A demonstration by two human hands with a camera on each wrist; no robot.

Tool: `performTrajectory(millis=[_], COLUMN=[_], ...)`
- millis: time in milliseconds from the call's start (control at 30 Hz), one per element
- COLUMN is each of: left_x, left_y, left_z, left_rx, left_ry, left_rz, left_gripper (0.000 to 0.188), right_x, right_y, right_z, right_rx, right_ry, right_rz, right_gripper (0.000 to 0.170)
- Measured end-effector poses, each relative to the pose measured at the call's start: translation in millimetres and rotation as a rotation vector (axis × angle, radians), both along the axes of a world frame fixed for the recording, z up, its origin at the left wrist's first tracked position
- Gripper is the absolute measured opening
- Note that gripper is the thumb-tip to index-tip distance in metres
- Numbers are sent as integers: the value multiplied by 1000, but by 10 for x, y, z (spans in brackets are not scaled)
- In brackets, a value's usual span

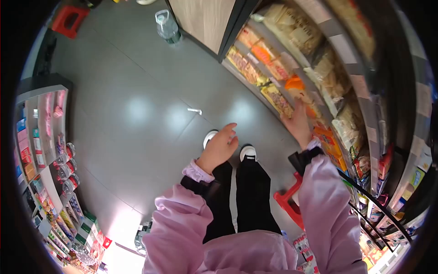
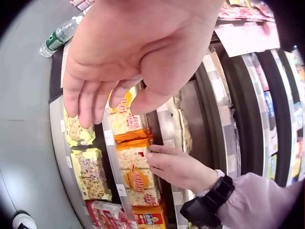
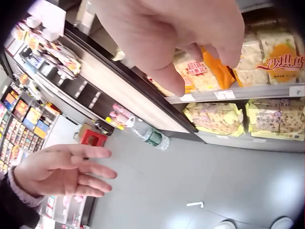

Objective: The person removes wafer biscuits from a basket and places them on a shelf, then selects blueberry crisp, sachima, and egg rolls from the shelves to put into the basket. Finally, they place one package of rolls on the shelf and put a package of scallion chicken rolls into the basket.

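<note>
My right hand (image 1: 299, 123) reaches to the shelf on the right, its fingers loosely bent at a sachima pack (image 2: 136, 167) with clear film and orange ends. In the right wrist view the fingertips overlap the orange end (image 3: 220, 67) of a pack, close to another sachima pack (image 3: 279, 59). No pack is lifted off the shelf. My left hand (image 1: 220, 148) hovers over the floor in front of my body, holding nothing, with its fingers relaxed and slightly spread. Below the orange row lie yellow-wrapped pastry packs (image 3: 214, 118).
A large water bottle (image 1: 168, 28) stands on the grey floor by the shelf end. A red stool (image 1: 69, 22) is at the far left, and another red plastic object (image 1: 289, 201) lies beside my right arm. Stocked shelves (image 1: 48, 91) line the left side. A white scrap (image 1: 195, 111) lies on the floor.
</note>
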State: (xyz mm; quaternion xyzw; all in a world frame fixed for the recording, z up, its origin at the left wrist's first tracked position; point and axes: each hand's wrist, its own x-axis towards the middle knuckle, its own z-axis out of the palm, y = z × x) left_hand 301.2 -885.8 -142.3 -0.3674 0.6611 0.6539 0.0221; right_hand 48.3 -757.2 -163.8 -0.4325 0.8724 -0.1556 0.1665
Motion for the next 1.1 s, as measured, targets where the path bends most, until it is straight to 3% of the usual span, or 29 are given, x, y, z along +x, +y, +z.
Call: performTrajectory(millis=[267, 367, 400, 533, 633, 733, 867, 933, 1100], left_x=[258, 366, 400, 436, 342, 145, -121, -260, -618], left_y=[-87, -77, -80, -111, -190, -243, -241, -182, -165], left_z=[-691, -815, -855, -922, -889, -838, -885, -972, -830], left_rx=[159, 181, 188, 190, 207, 163, 223, 263, 658], left_ry=[-15, -56, -74, -119, -109, -99, 19, 89, 84], left_rz=[38, 10, 3, -6, -27, -51, 24, 69, 295], left_gripper=[33, 32, 32, 32, 32, 31, 31, 31, 34], right_x=[-371, -491, -493, -490, -466, -492, -262, -115, 214], right_y=[-788, -1063, -1098, -1178, -1163, -1140, -1127, -1048, -781], right_z=[-138, -132, -208, -251, -310, -299, -72, -67, 107], right_rx=[102, 353, 237, 348, 167, 40, 61, -49, -132], right_ry=[435, 301, 366, 158, 257, 505, 356, 446, 363], right_rz=[98, -20, 5, -165, -109, 42, -106, -111, -239], right_gripper=[68, 75, 75, 73, 63, 62, 61, 60, 56])
